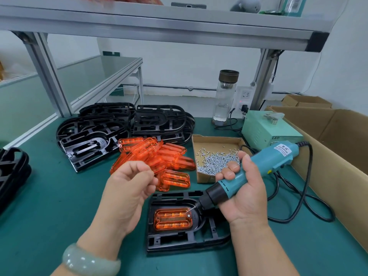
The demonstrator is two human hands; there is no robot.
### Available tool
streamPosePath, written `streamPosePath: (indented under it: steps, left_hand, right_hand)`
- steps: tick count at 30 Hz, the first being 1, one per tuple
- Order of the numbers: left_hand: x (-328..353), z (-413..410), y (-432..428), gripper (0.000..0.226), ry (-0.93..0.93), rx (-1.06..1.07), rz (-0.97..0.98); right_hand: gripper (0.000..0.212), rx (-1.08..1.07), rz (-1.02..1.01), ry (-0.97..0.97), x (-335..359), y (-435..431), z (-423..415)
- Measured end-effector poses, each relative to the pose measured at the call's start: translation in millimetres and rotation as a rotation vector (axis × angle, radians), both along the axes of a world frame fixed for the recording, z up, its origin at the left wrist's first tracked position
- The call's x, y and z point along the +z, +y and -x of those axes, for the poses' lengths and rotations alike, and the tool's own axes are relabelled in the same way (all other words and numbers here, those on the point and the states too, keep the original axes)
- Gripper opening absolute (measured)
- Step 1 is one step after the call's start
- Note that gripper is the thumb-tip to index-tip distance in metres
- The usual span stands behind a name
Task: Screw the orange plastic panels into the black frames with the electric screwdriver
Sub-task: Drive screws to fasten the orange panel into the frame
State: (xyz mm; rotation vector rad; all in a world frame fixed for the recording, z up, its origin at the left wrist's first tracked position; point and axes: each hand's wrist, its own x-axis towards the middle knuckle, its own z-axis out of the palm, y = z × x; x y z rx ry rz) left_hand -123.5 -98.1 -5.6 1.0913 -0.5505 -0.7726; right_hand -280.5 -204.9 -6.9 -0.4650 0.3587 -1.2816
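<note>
Head view: your right hand [245, 196] grips the electric screwdriver [274, 158], bit on a screw [188, 215] in the orange panel [171, 219], which sits in the black frame [179, 244]. Your left hand [127, 194] hovers left of that frame, fingers curled; can't tell if it holds anything.

Green workbench [59, 196], aluminium shelf frame [159, 34] overhead, white wall [179, 62]

Glossy translucent orange plastic panel [172, 219] inside black moulded plastic frame [175, 242] (slight sheen); beneath the frame, smooth matt green table mat [59, 196].
</note>
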Motion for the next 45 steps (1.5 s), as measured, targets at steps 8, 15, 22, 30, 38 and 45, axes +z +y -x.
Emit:
streamPosePath:
  steps: [8,15,22,30,38,45]
  left_hand:
    - [-6.5,8.2,2.6,0.019,-0.093,0.007,-0.09]
    - [-5.6,13.5,4.1,0.028,-0.16,-0.017,-0.126]
    - [-4.3,17.4,4.9,0.028,-0.184,-0.027,-0.134]
    - [-3.9,20.4,6.9,0.018,-0.359,-0.046,-0.208]
    - [-3.8,23.1,7.0,0.015,-0.415,-0.085,-0.246]
    - [-3.1,24.3,6.9,0.017,-0.346,-0.14,-0.257]
  right_hand:
    - [0.028,-0.072,-0.036,-0.035,1.6,-2.4,-0.6]
    - [0.033,-0.081,-0.044,-0.05,1.2,-2.7,-3.1]
    - [0.029,-0.09,-0.027,-0.067,0.0,-3.2,-3.4]
    - [0.029,-0.113,-0.044,-0.076,-2.4,-4.3,-4.0]
    - [0.031,-0.145,-0.057,-0.082,-0.4,-4.6,-4.1]
    - [0.031,-0.141,-0.065,-0.098,0.2,-4.3,-3.8]
